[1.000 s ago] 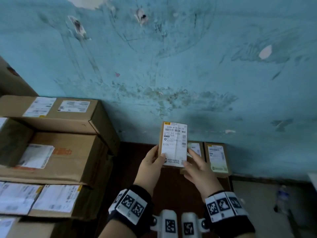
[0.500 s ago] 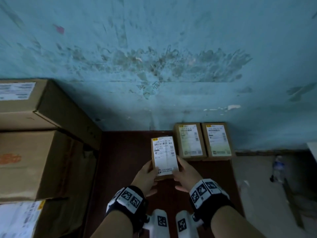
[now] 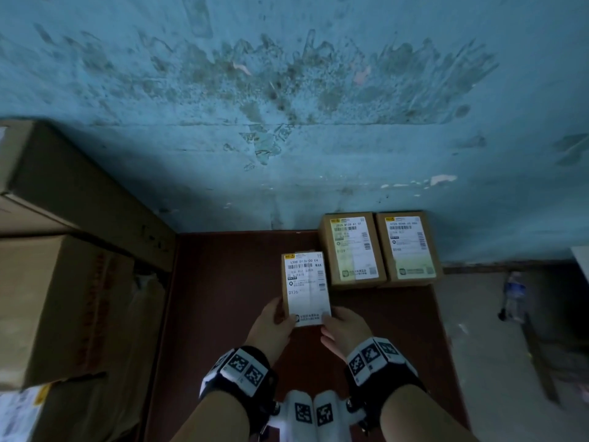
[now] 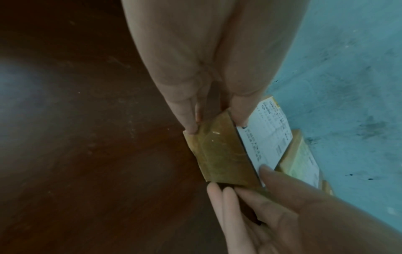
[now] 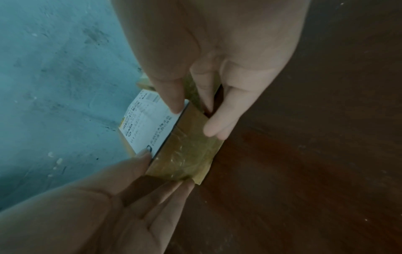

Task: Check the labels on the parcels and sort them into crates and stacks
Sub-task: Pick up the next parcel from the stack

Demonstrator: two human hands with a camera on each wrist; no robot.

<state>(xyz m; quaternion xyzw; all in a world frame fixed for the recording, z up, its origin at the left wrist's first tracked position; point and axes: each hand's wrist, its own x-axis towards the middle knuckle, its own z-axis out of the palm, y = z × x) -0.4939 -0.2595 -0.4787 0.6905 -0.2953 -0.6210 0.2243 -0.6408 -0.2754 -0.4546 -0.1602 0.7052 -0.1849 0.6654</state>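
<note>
A small brown parcel with a white label reading D126 is held label-up above the dark red table. My left hand pinches its near left corner, thumb on the label and fingers beneath. My right hand pinches the near right corner the same way. In the left wrist view the parcel shows its taped brown end, with my left hand's fingers at its top edge. The right wrist view shows the same parcel with my right thumb on the label. Two labelled parcels lie side by side against the wall.
A blue, stained wall backs the table. Large cardboard boxes are stacked along the left edge of the table. A plastic bottle stands on the grey floor to the right. Bare table surface lies left of the held parcel.
Both hands have lowered the parcel from upright in front of the wall to flatter and closer over the table. My view has tilted down towards the table.
</note>
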